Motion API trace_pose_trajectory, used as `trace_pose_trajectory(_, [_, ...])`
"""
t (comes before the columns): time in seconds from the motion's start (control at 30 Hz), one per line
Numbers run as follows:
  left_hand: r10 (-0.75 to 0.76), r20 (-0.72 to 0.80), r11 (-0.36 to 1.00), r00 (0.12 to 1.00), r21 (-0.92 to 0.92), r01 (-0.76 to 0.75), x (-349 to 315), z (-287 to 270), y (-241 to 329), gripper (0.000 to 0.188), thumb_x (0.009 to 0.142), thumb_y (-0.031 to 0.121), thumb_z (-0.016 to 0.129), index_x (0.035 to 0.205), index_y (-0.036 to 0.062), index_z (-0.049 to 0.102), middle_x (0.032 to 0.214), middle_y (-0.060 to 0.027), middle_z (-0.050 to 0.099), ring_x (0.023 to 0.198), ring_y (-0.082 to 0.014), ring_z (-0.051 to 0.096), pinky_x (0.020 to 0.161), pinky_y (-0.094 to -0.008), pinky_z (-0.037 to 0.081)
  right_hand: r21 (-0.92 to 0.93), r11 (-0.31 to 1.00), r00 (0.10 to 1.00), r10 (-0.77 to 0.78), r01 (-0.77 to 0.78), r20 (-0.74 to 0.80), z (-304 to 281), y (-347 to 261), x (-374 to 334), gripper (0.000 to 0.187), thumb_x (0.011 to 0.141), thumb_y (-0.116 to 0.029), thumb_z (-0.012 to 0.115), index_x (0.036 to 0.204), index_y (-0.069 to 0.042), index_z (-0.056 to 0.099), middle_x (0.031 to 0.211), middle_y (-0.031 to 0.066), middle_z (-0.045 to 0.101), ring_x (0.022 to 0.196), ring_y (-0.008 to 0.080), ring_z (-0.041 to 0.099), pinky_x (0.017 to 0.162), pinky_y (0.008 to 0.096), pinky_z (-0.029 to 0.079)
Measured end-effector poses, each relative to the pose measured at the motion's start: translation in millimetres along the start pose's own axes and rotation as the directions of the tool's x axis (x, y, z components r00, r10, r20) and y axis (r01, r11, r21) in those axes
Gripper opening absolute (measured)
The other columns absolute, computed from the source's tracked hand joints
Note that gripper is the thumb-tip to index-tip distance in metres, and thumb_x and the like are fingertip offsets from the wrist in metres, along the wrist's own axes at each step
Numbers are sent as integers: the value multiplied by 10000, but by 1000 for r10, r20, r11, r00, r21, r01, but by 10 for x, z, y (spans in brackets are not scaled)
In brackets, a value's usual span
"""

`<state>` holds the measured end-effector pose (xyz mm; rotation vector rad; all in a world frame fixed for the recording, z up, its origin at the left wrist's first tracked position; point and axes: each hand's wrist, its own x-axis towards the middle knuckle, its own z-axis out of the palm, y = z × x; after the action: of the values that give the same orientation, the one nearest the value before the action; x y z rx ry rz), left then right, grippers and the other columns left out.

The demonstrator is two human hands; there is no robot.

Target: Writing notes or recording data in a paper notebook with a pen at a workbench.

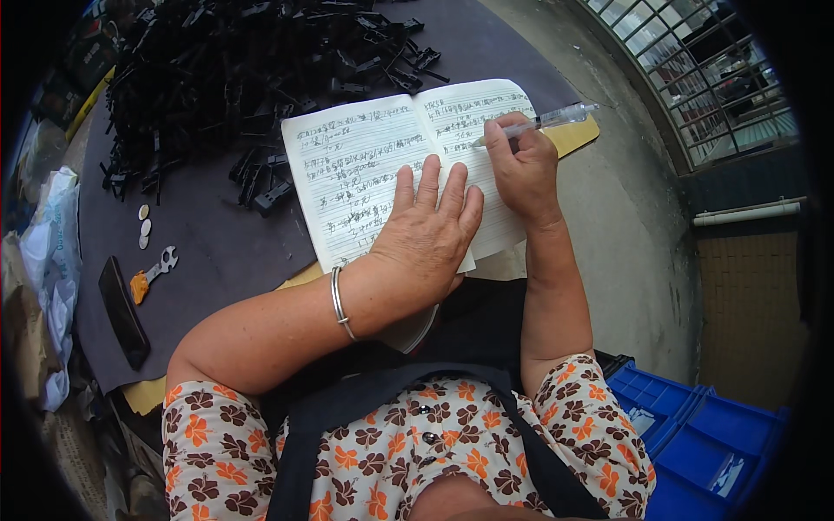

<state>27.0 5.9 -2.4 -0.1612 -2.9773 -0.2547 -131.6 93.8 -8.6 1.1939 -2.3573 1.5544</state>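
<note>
An open lined notebook point(347, 208) with handwriting on both pages lies at the table's near edge. My left hand point(426, 217) rests flat across its lower middle, fingers spread, palm down. A metal bangle point(340, 302) circles that wrist. In my right hand point(524, 165) a clear-barrelled pen point(565, 115) is gripped between thumb and fingers. Its tip points at the writing on the right page, and its back end sticks out to the right. Whether the tip touches the paper is hard to tell.
A large heap of black plastic parts point(234, 78) covers the table's far side. At left on the dark tabletop point(208, 234) are several coins point(144, 227), a small metal wrench with an orange handle point(152, 276) and a black phone-like slab point(124, 313). Blue crates point(708, 434) stand at lower right.
</note>
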Motion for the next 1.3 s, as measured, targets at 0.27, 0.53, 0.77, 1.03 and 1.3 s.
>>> trace_pose_trajectory(0.27, [1,-1,1000,1000,-1,-1,-7,-1,-3,821,750,354,698,1367,-61,351,1415,-313,335,1321,-534,284,1067,-633,208,9,1000,1000,4,-4,7,7,16,-5,177,926,-158,599,836,-7,621,689,21,613,617,79,536,575,250,447])
trace_pose_trajectory(0.53, [-4,-26,1000,1000,13,5,-4,14,0,824,739,356,706,1359,-60,357,1407,-308,342,1315,-523,299,1061,-628,216,-8,1000,1000,3,-3,-2,7,11,0,157,925,-139,598,838,-10,620,686,11,602,623,78,532,589,246,449])
trace_pose_trajectory(0.77, [-18,17,998,1000,62,17,-8,-12,-1,840,777,467,686,1366,-39,368,1411,-299,340,1329,-522,288,1073,-622,220,52,999,998,-12,15,-68,-4,16,-15,157,928,-149,600,861,-10,628,713,9,608,645,73,528,597,238,442])
trace_pose_trajectory(1.03, [-2,5,1000,1000,-14,2,-10,-17,-12,818,741,344,706,1357,-65,358,1410,-320,333,1321,-538,282,1066,-636,208,68,997,999,49,-48,-13,-53,28,-3,183,933,-187,607,900,-12,644,731,7,612,669,73,546,620,227,442])
trace_pose_trajectory(1.3, [-6,18,999,1000,-32,6,-9,-28,-15,830,738,342,708,1369,-63,354,1440,-287,317,1332,-538,265,1077,-628,195,76,996,999,43,-43,8,-73,55,11,181,933,-186,608,899,-12,643,727,5,606,673,74,549,627,225,446])
